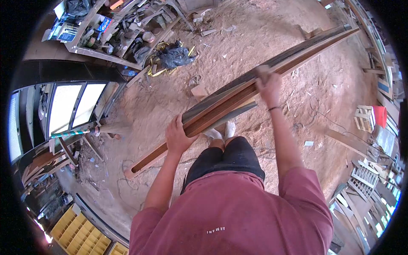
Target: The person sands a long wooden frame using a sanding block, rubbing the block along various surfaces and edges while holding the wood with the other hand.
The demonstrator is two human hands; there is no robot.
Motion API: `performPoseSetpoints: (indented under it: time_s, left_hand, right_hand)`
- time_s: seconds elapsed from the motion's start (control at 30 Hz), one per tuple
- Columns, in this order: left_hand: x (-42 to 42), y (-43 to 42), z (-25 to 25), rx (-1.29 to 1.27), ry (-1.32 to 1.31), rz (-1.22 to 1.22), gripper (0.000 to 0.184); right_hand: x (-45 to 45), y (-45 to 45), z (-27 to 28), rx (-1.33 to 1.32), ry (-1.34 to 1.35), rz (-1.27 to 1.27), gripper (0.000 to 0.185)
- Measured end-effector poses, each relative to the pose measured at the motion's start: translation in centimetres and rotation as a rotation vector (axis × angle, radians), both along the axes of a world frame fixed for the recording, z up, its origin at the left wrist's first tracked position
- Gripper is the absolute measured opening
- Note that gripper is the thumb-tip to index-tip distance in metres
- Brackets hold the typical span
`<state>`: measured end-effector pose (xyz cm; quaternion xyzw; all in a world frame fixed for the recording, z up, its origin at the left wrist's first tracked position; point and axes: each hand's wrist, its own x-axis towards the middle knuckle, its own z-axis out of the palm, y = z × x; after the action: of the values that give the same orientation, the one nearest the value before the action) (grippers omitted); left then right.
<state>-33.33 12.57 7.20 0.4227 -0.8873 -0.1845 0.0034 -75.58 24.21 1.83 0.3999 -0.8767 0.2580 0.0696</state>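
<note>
A long reddish-brown wooden beam [221,109] with a groove along its length lies slantwise before me, from lower left to upper right. Against its far side runs a dark plank [238,83]. My left hand [178,135] grips the beam left of its middle, fingers over the far edge and thumb on the near side. My right hand [268,88], smeared by motion, is closed over the beam further up. In its fingers is a small brownish block-like thing [264,73] too blurred to name. A shorter dark board [231,115] shows beneath the beam.
Sawdust-covered ground [153,102] surrounds my feet. A cluttered wooden shelf [123,36] and a black plastic bag [176,55] are at upper left. A broom [112,128] lies left. At right are a red bucket [379,116], a small crate [363,118] and scrap wood.
</note>
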Motion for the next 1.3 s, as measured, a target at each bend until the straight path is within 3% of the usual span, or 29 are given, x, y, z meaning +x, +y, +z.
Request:
performPoseSetpoints:
  time_s: [0.03, 0.1, 0.13, 0.2, 0.27, 0.37, 0.4, 0.43, 0.47, 0.57, 0.6, 0.63, 0.67, 0.7, 0.73, 0.8, 0.83, 0.87, 0.93, 1.0, 1.07, 1.1, 1.13, 1.17, 1.23, 1.27, 1.3]
  left_hand:
    - [0.1, -0.1, -0.2, -0.006, -0.001, 0.002, 0.120]
    - [0.1, 0.0, -0.4, -0.024, -0.003, -0.012, 0.120]
    - [0.1, -0.1, -0.3, -0.025, -0.003, -0.009, 0.120]
    - [0.3, -0.2, -0.3, 0.011, -0.037, -0.002, 0.121]
    - [0.9, 0.2, -1.5, -0.022, -0.024, 0.006, 0.121]
    - [0.7, -0.1, -1.6, -0.017, -0.004, 0.009, 0.122]
    - [0.6, 0.0, -1.4, 0.020, -0.003, 0.019, 0.123]
    - [0.6, 0.1, -1.3, 0.022, -0.007, 0.018, 0.123]
    - [0.6, 0.1, -1.2, -0.011, -0.009, 0.011, 0.123]
    - [0.6, 0.2, -1.4, -0.021, -0.001, 0.014, 0.123]
    - [0.6, 0.1, -1.4, -0.007, 0.007, 0.030, 0.123]
    - [0.0, -0.2, -1.6, -0.013, 0.020, 0.035, 0.123]
    - [0.1, 0.1, -1.6, 0.043, 0.001, 0.074, 0.123]
    - [0.5, 0.1, -1.3, 0.099, -0.027, 0.102, 0.123]
    - [0.6, -0.1, -1.1, 0.090, -0.028, 0.096, 0.123]
    - [0.6, 0.0, -0.7, 0.037, 0.030, 0.051, 0.123]
    - [0.7, 0.0, -1.2, 0.018, 0.075, 0.039, 0.123]
    - [0.7, 0.0, -1.3, 0.022, 0.076, 0.038, 0.123]
    - [0.8, 0.1, -1.2, 0.009, 0.097, 0.031, 0.123]
    - [0.7, 0.1, -0.8, 0.021, 0.066, 0.032, 0.123]
    - [0.6, 0.0, -0.8, 0.030, 0.044, 0.033, 0.124]
    - [0.9, -0.1, -1.1, 0.024, 0.064, 0.004, 0.123]
    - [1.2, -0.2, -1.5, 0.016, 0.081, -0.023, 0.122]
    - [1.8, -0.2, -1.6, 0.018, 0.079, -0.022, 0.122]
    - [2.2, -0.8, -1.7, 0.021, 0.105, -0.113, 0.120]
    - [2.4, -0.9, -1.8, 0.023, 0.104, -0.121, 0.120]
    - [2.4, -0.8, -1.8, 0.061, 0.067, -0.093, 0.119]
  right_hand:
    - [0.4, -0.7, 0.9, -0.006, -0.001, 0.002, 0.033]
    - [2.5, -1.8, 2.8, -0.011, -0.456, 0.150, 0.037]
    - [8.3, -2.1, 3.4, 0.032, -0.114, 0.260, 0.041]
    - [20.2, -2.0, -0.9, 0.060, -0.223, 0.405, 0.057]
    - [25.1, -1.6, 3.5, -0.014, -0.310, 0.527, 0.047]
    - [16.2, -2.0, 0.1, 0.073, -0.162, 0.357, 0.044]
    - [10.1, -2.5, 1.2, 0.179, -0.060, 0.343, 0.039]
    - [5.7, -2.3, 3.9, 0.002, -0.064, 0.229, 0.033]
    - [1.5, -1.5, 1.5, -0.065, -0.004, 0.026, 0.026]
    - [4.0, -2.6, 3.2, 0.010, -0.152, 0.032, 0.022]
    - [9.3, -4.6, 4.3, 0.339, -0.318, 0.043, 0.025]
    - [15.5, -3.9, -0.6, 0.282, -0.182, 0.207, 0.041]
    - [21.6, -3.2, 2.0, 0.284, -0.255, 0.348, 0.058]
    - [26.3, -2.3, 0.6, 0.079, -0.177, 0.453, 0.071]
    - [27.0, -2.1, 2.8, 0.068, -0.312, 0.521, 0.071]
    - [22.5, -1.9, 1.6, 0.151, -0.282, 0.461, 0.061]
    - [18.2, -1.4, 1.2, 0.099, -0.131, 0.339, 0.048]
    - [13.0, -1.4, 1.3, 0.235, -0.205, 0.170, 0.039]
    - [7.5, 0.2, -0.3, 0.057, -0.082, 0.193, 0.043]
    - [7.2, 0.6, 1.4, 0.004, -0.216, -0.191, 0.047]
    - [15.1, 0.7, -2.3, 0.115, -0.282, 0.184, 0.054]
    - [20.8, 0.6, -1.5, 0.049, -0.180, 0.306, 0.056]
    - [24.8, -0.2, 3.5, 0.336, -0.435, 0.398, 0.055]
    - [25.5, 0.6, 3.7, 0.338, -0.437, 0.399, 0.055]
    - [25.7, 1.0, 3.3, -0.043, -0.273, 0.511, 0.048]
    - [22.7, 0.6, 0.5, 0.173, -0.292, 0.404, 0.039]
    - [17.8, 0.2, 3.6, 0.164, -0.348, 0.287, 0.033]
